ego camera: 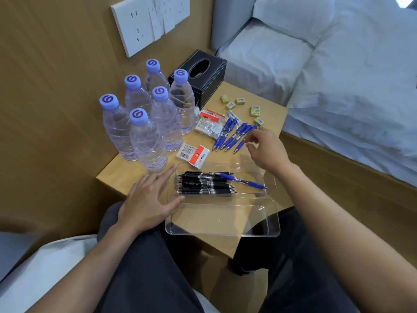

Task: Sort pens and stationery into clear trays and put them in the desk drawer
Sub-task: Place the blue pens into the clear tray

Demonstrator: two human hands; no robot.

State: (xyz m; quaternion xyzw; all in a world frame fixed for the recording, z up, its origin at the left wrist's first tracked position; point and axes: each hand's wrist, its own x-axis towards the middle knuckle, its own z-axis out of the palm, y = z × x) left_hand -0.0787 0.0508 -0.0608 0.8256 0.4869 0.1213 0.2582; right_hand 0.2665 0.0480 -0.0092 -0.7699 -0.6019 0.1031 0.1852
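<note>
Two clear trays sit side by side on the small wooden table [266,102]. The far tray [269,177] holds several black pens [203,184] and one blue pen [243,181]. The near tray [274,222] holds nothing. My left hand [146,199] rests flat, fingers spread, against the left ends of both trays. My right hand [266,150] hovers open over the table, fingertips beside a row of several blue pens [232,136]. Small yellow erasers [255,110] lie scattered behind the pens. Packets of refills [209,125] and another packet [194,153] lie left of them.
Several water bottles [144,125] stand at the table's left. A black tissue box [203,73] sits at the back corner. White bed and pillows [338,75] lie to the right. Wall sockets [144,23] are above. My knees are under the table's front edge.
</note>
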